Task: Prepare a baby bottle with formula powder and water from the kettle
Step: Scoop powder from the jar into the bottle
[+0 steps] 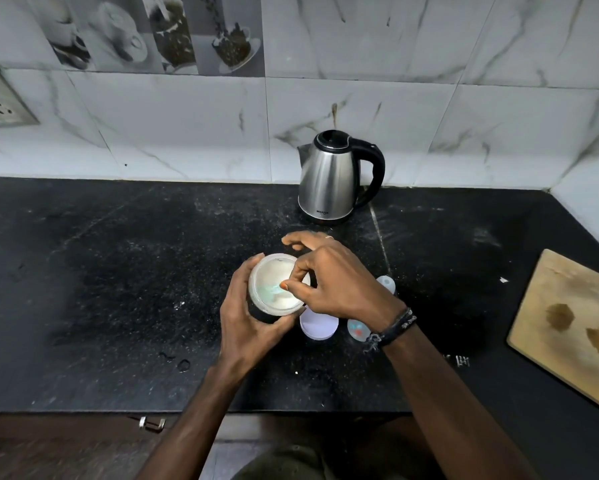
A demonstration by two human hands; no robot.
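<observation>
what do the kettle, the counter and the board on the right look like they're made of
Kettle: brushed stainless steel body, going by its streaky grey sheen; the glossy black handle and lid look like plastic.
Counter: dark polished stone, probably granite, with pale speckles and a seam line; dusted with whitish powder.
Board: pale unfinished wood, matte with visible grain and two brown stains.

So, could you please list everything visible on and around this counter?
Kettle: one, steel with black handle, back of the counter.
Powder jar: one, white inside, open, held above the counter.
Scoop: one, pale green, in the jar.
Lid: one, white, flat beside the jar.
Baby bottle: one, clear, lying mostly under the right wrist.
Wooden board: one, tan, right edge.
Wall socket: one, left wall.
Left hand: grips the jar.
Right hand: pinches the scoop.
</observation>
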